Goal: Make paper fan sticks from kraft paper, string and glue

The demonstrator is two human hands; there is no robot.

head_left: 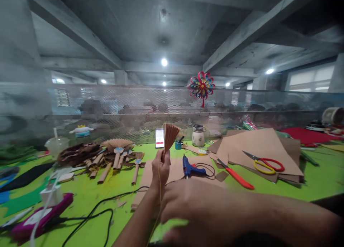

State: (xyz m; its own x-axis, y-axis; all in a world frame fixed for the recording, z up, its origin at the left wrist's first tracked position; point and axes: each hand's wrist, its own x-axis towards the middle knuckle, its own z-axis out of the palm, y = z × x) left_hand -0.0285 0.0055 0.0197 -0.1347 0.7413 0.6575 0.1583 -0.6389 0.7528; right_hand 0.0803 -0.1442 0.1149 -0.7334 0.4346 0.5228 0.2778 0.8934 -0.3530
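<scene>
My left hand [160, 168] is raised above the green table [88, 193], its fingers closed round the base of a folded brown paper fan [170, 136] that points upward. A thin yellow thread [159, 189] hangs down from that hand. My right hand [193, 207] is close to the camera, low and blurred, fingers spread and holding nothing that I can see. A blue glue gun [189, 167] lies on brown cardboard [174, 172] just beyond my hands.
Finished paper fans with tube handles [115, 157] lie at the left. Red-and-yellow scissors [266, 164] rest on stacked brown sheets [258, 146], beside a red cutter [238, 177]. A phone [159, 137], small jar [198, 135], black cables [102, 211] and mesh partition [134, 107] are also there.
</scene>
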